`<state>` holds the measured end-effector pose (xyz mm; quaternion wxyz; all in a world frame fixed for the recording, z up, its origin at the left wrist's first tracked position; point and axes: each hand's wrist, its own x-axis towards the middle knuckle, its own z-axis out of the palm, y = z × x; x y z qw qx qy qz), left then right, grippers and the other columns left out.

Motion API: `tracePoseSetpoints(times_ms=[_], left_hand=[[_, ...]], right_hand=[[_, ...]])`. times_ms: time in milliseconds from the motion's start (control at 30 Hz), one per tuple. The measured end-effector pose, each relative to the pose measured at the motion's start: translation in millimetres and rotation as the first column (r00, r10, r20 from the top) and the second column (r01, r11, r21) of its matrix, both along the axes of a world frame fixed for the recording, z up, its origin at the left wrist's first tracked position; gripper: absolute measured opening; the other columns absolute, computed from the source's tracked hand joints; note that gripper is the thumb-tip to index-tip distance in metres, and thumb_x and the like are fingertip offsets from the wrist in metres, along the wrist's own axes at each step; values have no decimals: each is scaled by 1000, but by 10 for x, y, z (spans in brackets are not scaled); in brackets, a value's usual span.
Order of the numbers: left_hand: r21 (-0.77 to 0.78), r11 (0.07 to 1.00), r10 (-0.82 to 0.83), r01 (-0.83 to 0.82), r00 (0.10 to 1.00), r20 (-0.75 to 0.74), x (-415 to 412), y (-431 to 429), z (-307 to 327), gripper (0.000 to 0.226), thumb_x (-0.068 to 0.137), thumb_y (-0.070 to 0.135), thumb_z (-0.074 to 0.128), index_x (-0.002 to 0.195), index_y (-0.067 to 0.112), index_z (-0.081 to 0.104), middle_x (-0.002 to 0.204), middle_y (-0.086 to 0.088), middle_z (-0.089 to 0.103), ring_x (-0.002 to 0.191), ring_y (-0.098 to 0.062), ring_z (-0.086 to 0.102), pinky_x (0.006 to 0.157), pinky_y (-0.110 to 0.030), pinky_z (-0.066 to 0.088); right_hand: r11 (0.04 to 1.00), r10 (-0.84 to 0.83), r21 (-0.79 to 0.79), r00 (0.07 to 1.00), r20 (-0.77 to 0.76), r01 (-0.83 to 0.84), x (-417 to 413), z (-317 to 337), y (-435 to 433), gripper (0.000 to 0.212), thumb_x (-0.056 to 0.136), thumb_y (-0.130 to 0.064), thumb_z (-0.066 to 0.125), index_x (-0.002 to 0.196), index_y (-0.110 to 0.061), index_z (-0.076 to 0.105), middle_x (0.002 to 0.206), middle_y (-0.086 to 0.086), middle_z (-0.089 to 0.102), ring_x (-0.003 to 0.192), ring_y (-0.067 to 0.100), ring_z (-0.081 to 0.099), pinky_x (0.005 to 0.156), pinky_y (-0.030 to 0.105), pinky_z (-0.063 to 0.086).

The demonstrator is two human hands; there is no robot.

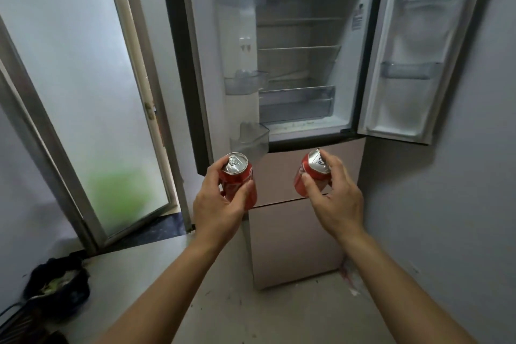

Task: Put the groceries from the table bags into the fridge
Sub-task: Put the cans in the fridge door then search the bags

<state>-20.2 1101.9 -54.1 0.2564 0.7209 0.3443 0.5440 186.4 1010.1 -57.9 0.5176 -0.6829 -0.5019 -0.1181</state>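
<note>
My left hand point(220, 204) grips a red soda can point(240, 176) with its silver top up. My right hand point(333, 198) grips a second red soda can point(311, 173), tilted a little to the right. Both cans hang in front of the fridge's pink lower drawers, below the open upper compartment. The fridge point(301, 64) stands with both upper doors swung wide. Its glass shelves point(300, 49) and the clear bottom drawer point(296, 103) hold nothing that I can see.
The left door carries clear bins point(245, 81), the lowest bin point(251, 139) just above my left can. The right door has a bin point(410, 70). A frosted glass door point(83, 92) stands at left. A dark bundle point(58, 282) lies on the floor at lower left.
</note>
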Motion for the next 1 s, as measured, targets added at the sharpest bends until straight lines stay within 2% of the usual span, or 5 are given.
tracePoseSetpoints(times_ms=[200, 367, 633, 800, 1000], left_hand=[[39, 999, -25, 24, 999, 20, 848, 716, -59, 67, 80, 31, 81, 138, 31, 47, 126, 15, 57, 108, -3, 56, 87, -16, 50], [54, 992, -120, 115, 988, 94, 1604, 1497, 22, 63, 81, 33, 81, 134, 39, 48, 117, 36, 53, 108, 12, 56, 93, -29, 55], [137, 971, -210, 195, 972, 107, 2575, 2503, 426, 64, 83, 26, 80, 137, 31, 48, 125, 19, 58, 110, 4, 59, 91, -22, 54], [262, 957, -153, 123, 983, 97, 2673, 2811, 360, 68, 81, 24, 80, 137, 29, 42, 130, 23, 51, 113, 0, 58, 90, -17, 51], [388, 909, 107, -152, 985, 136, 2487, 2926, 203, 70, 78, 17, 83, 134, 17, 42, 131, -4, 50, 116, -25, 57, 88, -45, 55]], right_hand=[[1000, -11, 16, 1000, 1, 11, 760, -66, 716, 55, 95, -37, 65, 145, -26, 44, 134, -2, 56, 108, 11, 58, 83, 14, 42], [998, -52, 24, 998, 25, 52, 1429, -19, 1488, 56, 94, -41, 63, 144, -27, 43, 136, -1, 55, 108, 10, 56, 85, 17, 45], [988, -78, 127, 996, -50, 83, 2250, 377, 2483, 56, 94, -42, 64, 143, -40, 38, 140, -1, 53, 118, 15, 56, 96, 35, 51], [973, 106, 221, 979, -176, -66, 2427, 346, 3057, 55, 96, -38, 63, 141, -46, 33, 135, -19, 45, 116, 1, 54, 99, 35, 53], [874, 435, 358, 856, -280, -327, 2268, 291, 3701, 50, 98, -32, 62, 142, -30, 37, 126, -15, 47, 113, -10, 53, 88, 21, 56]])
